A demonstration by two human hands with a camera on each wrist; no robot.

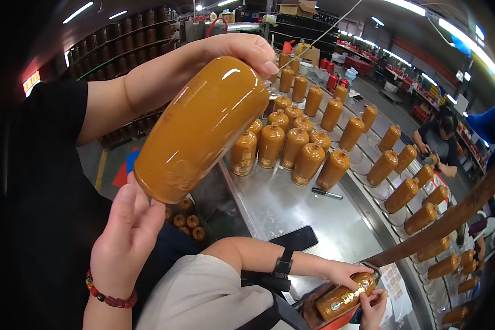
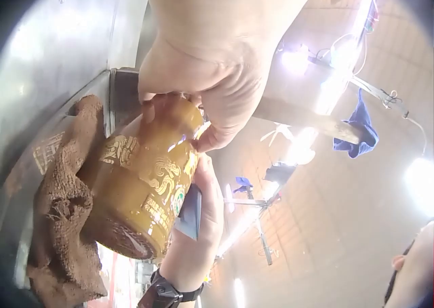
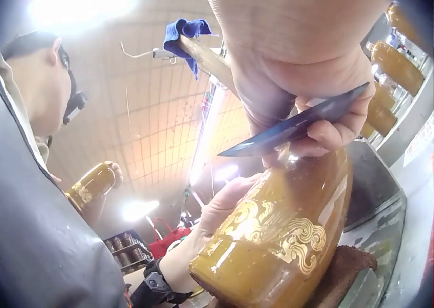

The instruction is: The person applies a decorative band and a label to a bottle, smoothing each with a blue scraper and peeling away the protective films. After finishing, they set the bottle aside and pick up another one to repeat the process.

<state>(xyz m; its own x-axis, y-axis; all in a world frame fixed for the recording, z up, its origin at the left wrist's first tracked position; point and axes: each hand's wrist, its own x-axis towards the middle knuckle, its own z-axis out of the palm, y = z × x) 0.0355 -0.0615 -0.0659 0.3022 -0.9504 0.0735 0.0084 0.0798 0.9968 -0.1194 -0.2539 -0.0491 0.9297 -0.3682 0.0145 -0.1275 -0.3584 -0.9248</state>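
Note:
Low in the head view, an amber-brown glazed bottle (image 1: 335,304) with gold decoration lies tilted over a metal tray. My left hand (image 1: 346,273) grips it near its neck; in the left wrist view the fingers curl round the bottle's upper end (image 2: 146,176). Between the curled fingers of my right hand (image 3: 305,57) is a thin, dark, pointed blade (image 3: 291,126), right at the bottle's shoulder. Gold swirls show on the bottle (image 3: 271,243) there. A brown towel (image 2: 68,213) lies along the tray beneath it. The bottle's mouth is hidden by my hands.
Another person in black holds up a large brown bottle (image 1: 203,129) close on my left. Several capped-looking brown bottles (image 1: 308,159) stand on the steel table, with a marker (image 1: 327,193) and a phone (image 1: 295,238). A conveyor carries more bottles (image 1: 401,195). A wooden bar (image 1: 440,220) crosses nearby.

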